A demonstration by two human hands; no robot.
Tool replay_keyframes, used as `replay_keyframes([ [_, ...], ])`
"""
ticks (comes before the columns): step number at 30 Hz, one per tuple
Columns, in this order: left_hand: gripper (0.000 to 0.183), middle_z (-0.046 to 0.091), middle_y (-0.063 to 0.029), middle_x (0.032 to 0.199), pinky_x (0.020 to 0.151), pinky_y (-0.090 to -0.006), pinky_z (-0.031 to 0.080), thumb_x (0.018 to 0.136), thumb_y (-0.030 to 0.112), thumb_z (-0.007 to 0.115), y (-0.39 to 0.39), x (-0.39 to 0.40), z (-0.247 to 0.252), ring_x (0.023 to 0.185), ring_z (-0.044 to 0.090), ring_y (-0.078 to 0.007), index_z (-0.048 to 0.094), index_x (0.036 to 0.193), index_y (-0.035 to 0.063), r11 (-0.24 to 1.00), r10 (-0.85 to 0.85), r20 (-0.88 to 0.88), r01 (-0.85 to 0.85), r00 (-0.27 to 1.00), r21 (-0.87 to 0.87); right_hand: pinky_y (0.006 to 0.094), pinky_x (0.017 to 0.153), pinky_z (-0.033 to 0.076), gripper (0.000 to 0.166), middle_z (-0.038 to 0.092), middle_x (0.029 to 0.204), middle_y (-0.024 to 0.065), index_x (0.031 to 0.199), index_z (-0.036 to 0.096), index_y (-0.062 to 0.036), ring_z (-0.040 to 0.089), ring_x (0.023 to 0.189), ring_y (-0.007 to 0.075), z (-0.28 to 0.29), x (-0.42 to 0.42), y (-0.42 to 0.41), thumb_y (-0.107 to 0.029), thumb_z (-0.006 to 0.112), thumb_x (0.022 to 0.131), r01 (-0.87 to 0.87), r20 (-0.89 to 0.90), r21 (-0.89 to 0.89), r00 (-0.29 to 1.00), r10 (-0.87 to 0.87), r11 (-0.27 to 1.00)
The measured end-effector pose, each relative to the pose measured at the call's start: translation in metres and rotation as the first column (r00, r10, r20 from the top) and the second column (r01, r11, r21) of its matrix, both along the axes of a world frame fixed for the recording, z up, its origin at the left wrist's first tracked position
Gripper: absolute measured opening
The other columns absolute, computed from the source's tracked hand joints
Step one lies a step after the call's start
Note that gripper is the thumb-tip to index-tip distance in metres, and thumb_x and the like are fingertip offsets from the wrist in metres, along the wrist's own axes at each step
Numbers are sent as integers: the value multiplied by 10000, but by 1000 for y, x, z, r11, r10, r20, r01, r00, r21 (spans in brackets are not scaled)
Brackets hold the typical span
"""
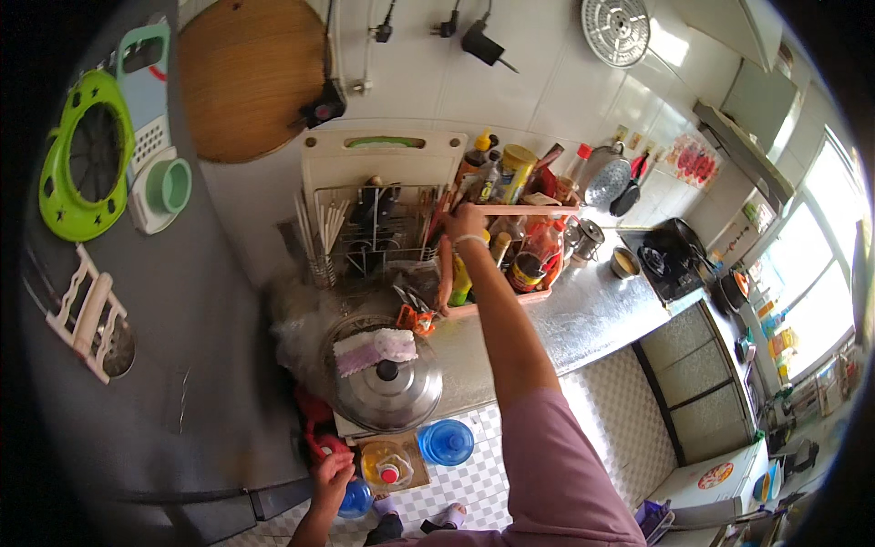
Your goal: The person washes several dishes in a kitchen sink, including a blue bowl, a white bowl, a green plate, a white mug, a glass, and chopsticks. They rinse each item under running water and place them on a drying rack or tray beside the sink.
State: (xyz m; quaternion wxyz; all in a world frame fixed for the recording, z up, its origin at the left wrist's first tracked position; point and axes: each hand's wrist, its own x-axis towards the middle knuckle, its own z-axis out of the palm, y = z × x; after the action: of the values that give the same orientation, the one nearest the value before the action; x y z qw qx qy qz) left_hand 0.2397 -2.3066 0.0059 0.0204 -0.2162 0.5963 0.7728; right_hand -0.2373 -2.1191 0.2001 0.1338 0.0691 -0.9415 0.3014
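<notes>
My right hand (467,224) reaches to the upper left corner of a pink plastic basket (530,209) packed with sauce bottles and jars; whether its fingers grip anything is hidden. Just left of it stands a wire utensil rack (379,251) with chopsticks and dark-handled tools, before a white cutting board (386,161). My left hand (333,472) is low, beside a red item (320,417) and above a blue-capped water jug (355,499); its grip is unclear. Between the hands, a purple and white cloth (374,349) lies on a metal pot lid (400,390).
A bottle of yellow oil (385,465) and a blue water jug (446,442) stand below the counter (588,321). A bowl (625,262) sits near the gas stove (660,263) at right. Graters and a green slicer (87,156) hang at left.
</notes>
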Motion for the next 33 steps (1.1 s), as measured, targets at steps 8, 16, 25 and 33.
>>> replay_keyframes([
  [8, 165, 609, -41, 932, 649, -232, 477, 858, 134, 596, 35, -21, 18, 825, 585, -119, 555, 995, 51, 999, -46, 1, 46, 999, -16, 406, 891, 402, 917, 528, 1108, 264, 1409, 59, -41, 541, 1040, 349, -34, -4, -2, -269, 662, 757, -184, 228, -1, 957, 180, 983],
  [16, 129, 608, -44, 884, 604, -228, 484, 855, 104, 579, 168, -78, 21, 765, 590, -118, 560, 964, 39, 962, -269, -110, 263, 957, -67, 323, 740, 480, 171, 624, 896, 125, 906, 587, -15, 602, 822, 222, -154, 168, 218, -165, 530, 848, -861, 37, -55, 505, 862, 506],
  [25, 131, 598, -41, 896, 600, -252, 482, 851, 59, 539, 486, -143, 37, 780, 603, -134, 552, 981, 53, 819, -554, -25, 540, 832, -193, 348, 627, 503, 398, 661, 875, 86, 987, 653, -64, 625, 766, 182, -316, 515, 678, -401, 633, 776, 643, 913, -239, 403, -56, 727],
  [33, 215, 625, -59, 825, 612, -249, 500, 804, 38, 592, 780, -197, 51, 719, 610, -126, 580, 1017, 16, 467, -875, -81, 789, 477, -399, 345, 617, 504, 319, 661, 904, 75, 1032, 601, -58, 622, 767, 142, -305, 635, 919, -294, 592, 817, 911, 867, -412, 390, -311, -6],
])
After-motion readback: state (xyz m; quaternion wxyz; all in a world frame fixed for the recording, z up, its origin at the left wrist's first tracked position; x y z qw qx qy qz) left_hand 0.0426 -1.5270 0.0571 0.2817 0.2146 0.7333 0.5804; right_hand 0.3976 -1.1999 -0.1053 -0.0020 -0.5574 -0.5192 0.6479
